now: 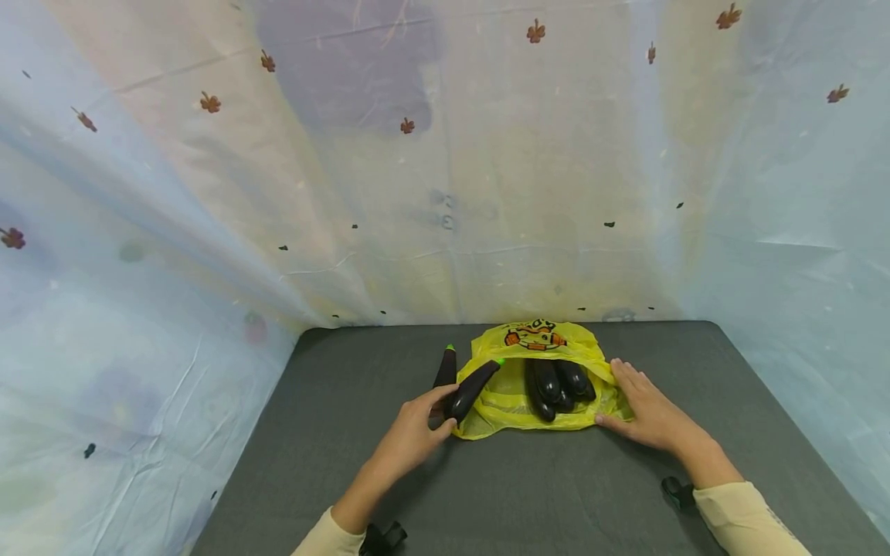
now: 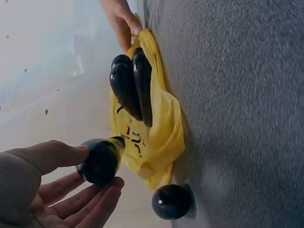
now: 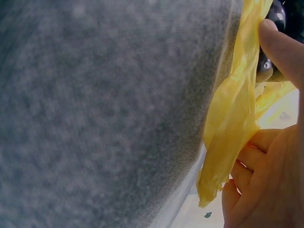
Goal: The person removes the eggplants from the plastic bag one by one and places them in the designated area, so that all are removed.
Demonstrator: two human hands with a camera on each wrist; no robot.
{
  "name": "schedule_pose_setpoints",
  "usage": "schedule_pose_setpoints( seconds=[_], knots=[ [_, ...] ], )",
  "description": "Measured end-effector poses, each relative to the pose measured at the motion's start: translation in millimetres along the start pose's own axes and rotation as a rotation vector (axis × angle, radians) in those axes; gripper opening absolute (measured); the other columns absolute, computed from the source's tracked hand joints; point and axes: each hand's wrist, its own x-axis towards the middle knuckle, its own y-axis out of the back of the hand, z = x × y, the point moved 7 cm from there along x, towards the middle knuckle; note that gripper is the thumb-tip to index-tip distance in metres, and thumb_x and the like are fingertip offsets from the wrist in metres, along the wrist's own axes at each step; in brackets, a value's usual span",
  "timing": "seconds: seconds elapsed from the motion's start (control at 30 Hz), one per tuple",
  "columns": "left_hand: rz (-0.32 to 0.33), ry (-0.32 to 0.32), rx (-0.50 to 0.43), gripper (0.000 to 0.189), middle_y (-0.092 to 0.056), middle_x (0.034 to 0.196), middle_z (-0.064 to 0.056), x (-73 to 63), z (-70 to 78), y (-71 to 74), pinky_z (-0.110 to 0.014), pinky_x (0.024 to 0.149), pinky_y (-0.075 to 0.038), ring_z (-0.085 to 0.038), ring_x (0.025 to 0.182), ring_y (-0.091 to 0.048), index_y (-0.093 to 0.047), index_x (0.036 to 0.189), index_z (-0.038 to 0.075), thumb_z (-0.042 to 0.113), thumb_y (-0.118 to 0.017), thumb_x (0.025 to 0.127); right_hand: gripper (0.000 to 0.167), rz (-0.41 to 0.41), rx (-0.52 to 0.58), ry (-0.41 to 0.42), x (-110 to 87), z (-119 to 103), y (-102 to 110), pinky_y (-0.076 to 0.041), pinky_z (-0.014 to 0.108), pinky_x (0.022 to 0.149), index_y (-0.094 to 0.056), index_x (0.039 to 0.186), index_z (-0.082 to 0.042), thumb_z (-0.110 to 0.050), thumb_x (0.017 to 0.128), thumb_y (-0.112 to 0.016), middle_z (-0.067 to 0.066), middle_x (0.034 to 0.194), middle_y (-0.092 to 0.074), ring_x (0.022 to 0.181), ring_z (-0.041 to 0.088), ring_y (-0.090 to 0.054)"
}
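Observation:
My left hand (image 1: 410, 432) holds a dark, glossy eggplant (image 1: 474, 388) between thumb and fingers, its green stem end pointing at the mouth of a yellow plastic bag (image 1: 501, 413). In the left wrist view the held eggplant (image 2: 100, 161) is seen from its rounded end. Another eggplant (image 1: 446, 369) lies on the table just left of the bag. Several eggplants (image 1: 556, 386) are inside the open bag, toward its right side. At the bag's right edge, my right hand (image 1: 650, 409) grips the plastic, with the thumb at the mouth and the fingers along the outside.
The bag lies near the back edge of a dark grey table (image 1: 556, 494). Behind and beside the table hangs a pale patterned sheet (image 1: 487, 255). Dark straps or mounts show at both wrists.

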Motion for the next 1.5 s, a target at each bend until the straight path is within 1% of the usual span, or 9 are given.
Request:
schedule_pose_setpoints(
  seconds=[0.13,0.4,0.6,0.83,1.07,1.27,1.43,1.5],
  knots=[
    [0.01,0.004,0.0,0.057,-0.065,0.146,-0.014,-1.3,-0.5,5.7,-0.048,0.103,-0.058,-0.029,0.126,-0.069,-0.054,0.158,0.011,0.011,-0.072,0.104,0.113,0.004,-0.004,0.009,0.3,-1.4,1.0,-0.009,0.059,0.132,-0.012,0.171,0.002,-0.06,0.098,-0.073,0.033,0.174,-0.016,0.159,0.055,-0.017],
    [0.011,0.029,-0.013,0.057,-0.065,0.146,-0.015,-4.6,1.7,13.7,-0.055,0.103,-0.057,-0.033,0.126,-0.069,-0.054,0.158,0.012,0.01,-0.072,0.104,0.114,0.004,-0.014,0.006,0.6,-1.0,1.5,-0.011,0.061,0.131,-0.012,0.171,0.003,-0.059,0.098,-0.074,0.033,0.173,-0.016,0.158,0.056,-0.017],
    [0.049,0.026,0.006,0.056,-0.067,0.142,-0.016,-6.9,2.2,21.6,-0.06,0.102,-0.057,-0.038,0.124,-0.07,-0.056,0.157,0.013,0.011,-0.074,0.104,0.114,0.006,-0.006,0.005,0.1,-2.2,2.9,-0.011,0.062,0.131,-0.012,0.171,0.003,-0.058,0.098,-0.074,0.034,0.173,-0.016,0.158,0.056,-0.016],
    [0.102,0.048,0.023,0.056,-0.069,0.141,-0.015,-6.1,-4.6,29.6,-0.059,0.101,-0.058,-0.038,0.124,-0.07,-0.057,0.156,0.013,0.011,-0.075,0.103,0.114,0.004,-0.007,0.0,-0.1,-2.0,2.8,-0.011,0.063,0.131,-0.012,0.17,0.004,-0.058,0.098,-0.074,0.034,0.173,-0.017,0.158,0.056,-0.016],
    [0.155,0.072,0.041,0.055,-0.067,0.143,-0.018,-1.1,-12.2,36.8,-0.059,0.1,-0.058,-0.04,0.123,-0.07,-0.058,0.155,0.012,0.011,-0.076,0.102,0.113,0.011,-0.009,0.008,-0.5,-1.8,2.4,-0.01,0.061,0.132,-0.013,0.17,0.004,-0.058,0.098,-0.074,0.033,0.173,-0.017,0.158,0.056,-0.017],
    [0.193,0.103,0.061,0.055,-0.066,0.144,-0.018,2.3,-22.6,42.5,-0.057,0.099,-0.059,-0.039,0.122,-0.07,-0.059,0.154,0.013,0.011,-0.076,0.102,0.113,0.019,-0.017,0.014,-0.6,-1.8,2.1,-0.012,0.062,0.131,-0.014,0.17,0.004,-0.059,0.098,-0.074,0.033,0.173,-0.018,0.158,0.056,-0.018],
    [0.214,0.121,0.073,0.056,-0.067,0.142,-0.019,5.6,-31.5,44.7,-0.054,0.098,-0.06,-0.038,0.122,-0.07,-0.059,0.154,0.012,0.011,-0.077,0.101,0.113,0.017,-0.013,0.011,-1.2,-0.7,2.0,-0.009,0.059,0.132,-0.013,0.17,0.003,-0.058,0.098,-0.074,0.033,0.173,-0.017,0.158,0.056,-0.017],
    [0.222,0.133,0.079,0.056,-0.067,0.142,-0.02,7.1,-35.1,45.2,-0.053,0.098,-0.06,-0.038,0.122,-0.07,-0.059,0.154,0.011,0.011,-0.077,0.101,0.113,0.016,-0.013,0.009,-1.3,-0.5,1.8,-0.01,0.06,0.132,-0.013,0.17,0.003,-0.058,0.098,-0.074,0.033,0.173,-0.017,0.158,0.056,-0.017]
  ],
)
